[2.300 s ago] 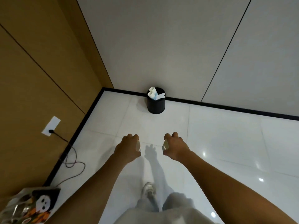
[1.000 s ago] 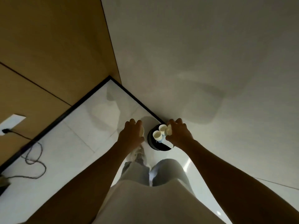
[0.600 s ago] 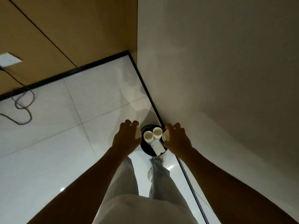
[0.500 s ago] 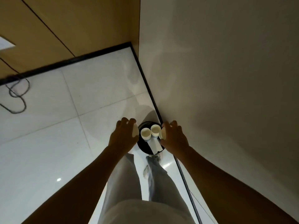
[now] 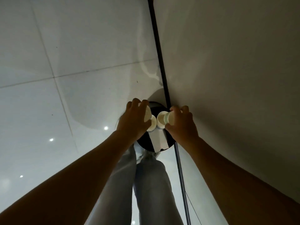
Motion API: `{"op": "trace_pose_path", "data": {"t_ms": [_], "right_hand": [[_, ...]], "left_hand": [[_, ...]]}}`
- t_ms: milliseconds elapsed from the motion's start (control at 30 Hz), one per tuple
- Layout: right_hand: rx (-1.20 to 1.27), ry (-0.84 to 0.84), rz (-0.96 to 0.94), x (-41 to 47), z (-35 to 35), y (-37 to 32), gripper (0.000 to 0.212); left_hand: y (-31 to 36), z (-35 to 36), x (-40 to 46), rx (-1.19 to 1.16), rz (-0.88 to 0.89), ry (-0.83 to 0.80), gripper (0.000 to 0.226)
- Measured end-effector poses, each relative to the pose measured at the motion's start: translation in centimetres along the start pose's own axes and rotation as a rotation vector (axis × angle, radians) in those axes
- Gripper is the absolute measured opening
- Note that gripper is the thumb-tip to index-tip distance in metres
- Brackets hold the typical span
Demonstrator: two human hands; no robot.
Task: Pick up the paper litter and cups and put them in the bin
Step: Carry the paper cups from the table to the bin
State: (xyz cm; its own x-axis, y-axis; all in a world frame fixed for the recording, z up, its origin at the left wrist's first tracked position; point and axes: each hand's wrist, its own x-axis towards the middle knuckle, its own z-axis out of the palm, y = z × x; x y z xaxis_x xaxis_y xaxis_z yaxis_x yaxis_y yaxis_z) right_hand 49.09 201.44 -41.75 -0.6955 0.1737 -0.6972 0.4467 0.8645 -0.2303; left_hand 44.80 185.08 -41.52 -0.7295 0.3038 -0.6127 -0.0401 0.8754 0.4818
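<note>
A round black bin stands on the floor against the wall, right below my hands. Inside it lie two white paper cups, one on the left and one on the right, and a flat white paper strip. My left hand is over the bin's left rim and grips a white paper cup. My right hand is over the right rim and grips another white paper cup on its side, mouth toward the bin's middle.
The white tiled floor spreads to the left. A pale wall with a black skirting strip rises just right of the bin. My legs in light trousers are below the bin in view.
I have walked up to the bin and bent over it. Both hands, each still holding a cup, came down to the bin's rim, and the wood wall and cable left the view.
</note>
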Motion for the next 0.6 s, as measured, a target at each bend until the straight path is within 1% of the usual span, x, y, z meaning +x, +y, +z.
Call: {"op": "trace_pose_path", "data": {"t_ms": [100,233,367,467,600], "right_hand": [[-0.026,-0.026,-0.011,2.6,2.3,1.3,0.061],[-0.057,-0.064,-0.029,5.1,4.9,2.4,0.063],[-0.089,-0.198,-0.049,6.9,6.9,3.4,0.067],[-0.123,-0.274,-0.064,7.9,8.4,4.0,0.068],[-0.215,-0.288,-0.095,8.5,9.9,4.1,0.074]], "left_hand": [[-0.9,3.4,2.2,0.018,0.005,-0.061,0.06],[-2.4,6.7,4.0,0.039,0.021,-0.103,0.061],[-3.6,9.1,5.1,0.025,0.018,-0.189,0.063],[-4.1,10.6,5.5,0.094,0.025,-0.257,0.068],[-4.3,12.1,5.8,0.2,0.079,-0.287,0.072]]}}
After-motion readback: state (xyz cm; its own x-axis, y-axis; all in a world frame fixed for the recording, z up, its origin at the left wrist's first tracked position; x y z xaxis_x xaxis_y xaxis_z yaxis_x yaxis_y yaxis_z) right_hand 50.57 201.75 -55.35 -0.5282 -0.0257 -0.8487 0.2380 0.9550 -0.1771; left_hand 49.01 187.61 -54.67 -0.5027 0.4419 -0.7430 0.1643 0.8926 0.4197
